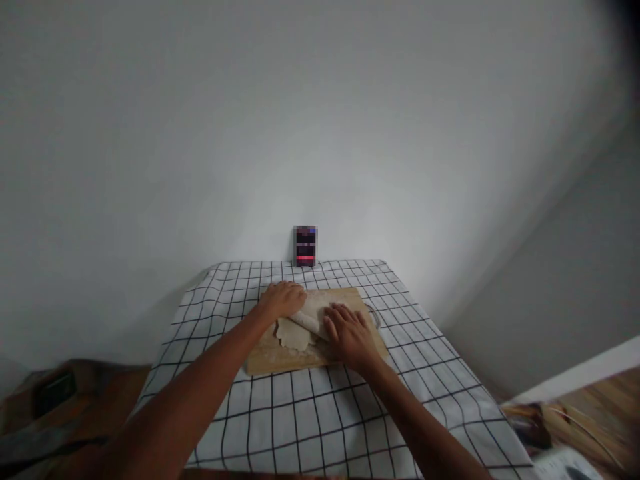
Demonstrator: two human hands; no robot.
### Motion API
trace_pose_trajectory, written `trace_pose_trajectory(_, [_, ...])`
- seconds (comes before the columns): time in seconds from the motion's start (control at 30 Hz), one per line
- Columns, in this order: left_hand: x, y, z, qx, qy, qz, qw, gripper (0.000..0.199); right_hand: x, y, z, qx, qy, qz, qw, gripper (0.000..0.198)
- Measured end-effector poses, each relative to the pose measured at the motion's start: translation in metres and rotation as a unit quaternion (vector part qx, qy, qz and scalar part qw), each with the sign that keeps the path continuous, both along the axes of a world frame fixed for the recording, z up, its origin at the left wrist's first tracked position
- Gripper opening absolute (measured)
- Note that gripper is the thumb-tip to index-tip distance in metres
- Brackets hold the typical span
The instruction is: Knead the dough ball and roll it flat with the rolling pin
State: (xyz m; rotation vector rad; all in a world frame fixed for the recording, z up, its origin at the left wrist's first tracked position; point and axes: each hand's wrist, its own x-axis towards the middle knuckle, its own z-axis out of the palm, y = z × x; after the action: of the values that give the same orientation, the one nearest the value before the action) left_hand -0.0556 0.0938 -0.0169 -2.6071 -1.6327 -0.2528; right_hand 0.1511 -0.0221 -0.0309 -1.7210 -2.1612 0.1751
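Observation:
A pale, flour-dusted rolling pin [311,324] lies slantwise over a flat sheet of dough [295,335] on a wooden board [270,363]. My left hand [284,298] is on the pin's far left end, its fingers close together and curved over it. On the near right end rests my right hand [350,335], palm down, with the fingers spread and stretched forward. Both hands cover the ends of the pin. The dough's near left edge is uneven, and loose flour marks the board around it.
A white cloth with black grid lines [290,427] covers the table. A blurred upright phone-like object [305,247] leans against the white wall [320,133]. A thin ring-shaped edge [375,316] shows beside the board. A white appliance [563,463] stands low at the right.

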Motion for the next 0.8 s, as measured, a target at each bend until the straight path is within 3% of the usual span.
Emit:
trace_pose_trajectory(0.13, [0.001,-0.003,0.005,-0.017,0.004,-0.007,1.000,0.043,-0.001,-0.001,-0.003,0.006,-0.003,-0.007,1.000,0.045])
trace_pose_trajectory(0.3, [-0.005,-0.008,-0.004,-0.024,-0.013,0.020,0.999,0.047,-0.003,-0.003,0.001,0.031,-0.023,-0.014,0.999,0.044])
trace_pose_trajectory(0.8, [-0.022,-0.024,-0.027,0.085,-0.057,-0.028,0.994,0.047,-0.010,-0.012,-0.001,0.056,-0.040,-0.010,0.998,0.047])
